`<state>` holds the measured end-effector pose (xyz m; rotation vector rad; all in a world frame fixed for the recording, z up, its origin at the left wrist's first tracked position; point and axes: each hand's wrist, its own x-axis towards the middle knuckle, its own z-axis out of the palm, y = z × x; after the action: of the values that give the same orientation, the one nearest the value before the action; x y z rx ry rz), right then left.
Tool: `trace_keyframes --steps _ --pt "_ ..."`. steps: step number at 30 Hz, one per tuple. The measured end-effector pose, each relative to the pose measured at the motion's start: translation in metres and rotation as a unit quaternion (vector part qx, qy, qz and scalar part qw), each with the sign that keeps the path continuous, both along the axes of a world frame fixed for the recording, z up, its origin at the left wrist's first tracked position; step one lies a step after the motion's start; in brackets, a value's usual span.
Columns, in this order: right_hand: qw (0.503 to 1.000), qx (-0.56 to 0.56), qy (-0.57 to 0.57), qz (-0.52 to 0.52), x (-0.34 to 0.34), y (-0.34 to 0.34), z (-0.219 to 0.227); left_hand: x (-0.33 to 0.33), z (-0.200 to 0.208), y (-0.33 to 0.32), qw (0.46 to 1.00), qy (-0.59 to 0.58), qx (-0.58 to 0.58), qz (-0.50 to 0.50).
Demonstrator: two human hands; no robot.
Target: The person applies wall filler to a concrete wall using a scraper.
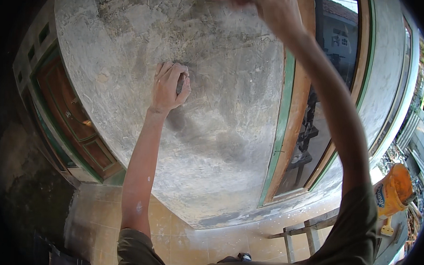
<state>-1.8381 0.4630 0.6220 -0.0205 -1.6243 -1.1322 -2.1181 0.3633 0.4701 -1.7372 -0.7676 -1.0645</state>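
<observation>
A rough grey plastered wall [224, 94] with dark patches and pale smears fills the middle. Against it rests my left hand [170, 88], fingers curled and thumb bent in. Something dark shows between thumb and fingers, but I cannot make out whether it is a held thing or shadow. My right arm reaches high up, and my right hand [273, 7] is at the top edge, in front of the wall. Motion smears its fingers, and a reddish blur lies at their end; what it is I cannot tell.
Right of the wall stands a window [335, 67] with a wood and green frame. A brown door [72, 109] is at left. Low on the right, an orange bucket [392, 192] and a yellow scraper [387, 228] sit by a wooden stand [308, 229]. Tiled floor [181, 242] lies below.
</observation>
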Motion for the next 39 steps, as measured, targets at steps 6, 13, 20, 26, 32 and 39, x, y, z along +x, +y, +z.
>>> trace_keyframes --steps 6,13,20,26,32,39 --pt "0.991 -0.118 0.032 -0.049 0.009 -0.025 -0.121 -0.001 0.018 -0.016 1.0 0.02 0.018 0.014" --pt "0.995 -0.099 -0.008 -0.011 0.022 -0.108 0.012 -0.007 0.045 -0.075 0.996 0.054 -0.058 0.03" --pt "0.99 -0.138 0.016 0.015 -0.058 -0.135 0.265 -0.05 0.074 -0.096 0.998 0.054 -0.014 0.038" --pt "0.992 -0.061 0.056 -0.098 -0.111 -0.065 0.343 -0.096 0.076 -0.083 0.998 0.049 -0.021 -0.021" --pt "0.753 -0.424 -0.059 0.5 -0.203 -0.077 0.223 -0.142 0.066 -0.086 0.997 0.067 -0.031 -0.026" --pt "0.993 0.053 0.04 -0.1 -0.187 -0.056 0.176 -0.156 0.066 -0.087 0.994 0.083 -0.063 -0.045"
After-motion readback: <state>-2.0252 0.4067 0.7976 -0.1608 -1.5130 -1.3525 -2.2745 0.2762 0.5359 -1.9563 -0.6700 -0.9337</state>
